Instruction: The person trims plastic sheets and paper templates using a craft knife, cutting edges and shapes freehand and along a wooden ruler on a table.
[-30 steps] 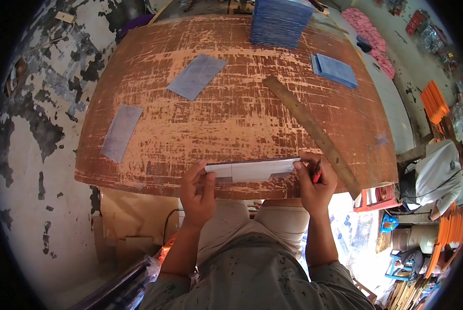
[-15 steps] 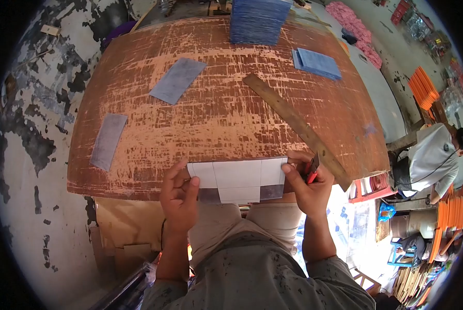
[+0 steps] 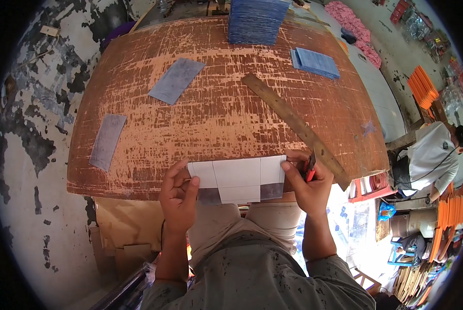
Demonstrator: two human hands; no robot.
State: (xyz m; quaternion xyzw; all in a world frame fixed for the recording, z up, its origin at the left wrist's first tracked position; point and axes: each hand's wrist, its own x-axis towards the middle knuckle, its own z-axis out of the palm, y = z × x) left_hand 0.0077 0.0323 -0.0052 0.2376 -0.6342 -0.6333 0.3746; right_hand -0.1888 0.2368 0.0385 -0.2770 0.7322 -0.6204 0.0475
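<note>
At the table's near edge, a white paper sheet [image 3: 236, 173] with thin drawn lines and a narrower lower flap is held up in front of me. Behind its lower corners shows a grey-blue piece [image 3: 271, 191]. My left hand [image 3: 178, 199] pinches the sheet's left end between thumb and fingers. The right end is pinched by my right hand [image 3: 313, 187], which also keeps a red utility knife [image 3: 311, 173] tucked in its fingers. Just beyond that hand, a worn metal ruler [image 3: 298, 126] lies diagonally on the table.
The scratched brown table [image 3: 216, 124] carries two grey-blue pieces [image 3: 177, 81] [image 3: 108, 142], a small blue pile [image 3: 316, 63] and a tall blue stack [image 3: 257, 21] at the back. A person [image 3: 432, 163] in a white shirt is at the right, near orange stacked pieces [image 3: 422, 87].
The sheet and both hands stay almost in place, with only a very slight shift. The view has moved a little; both hands keep their hold.
</note>
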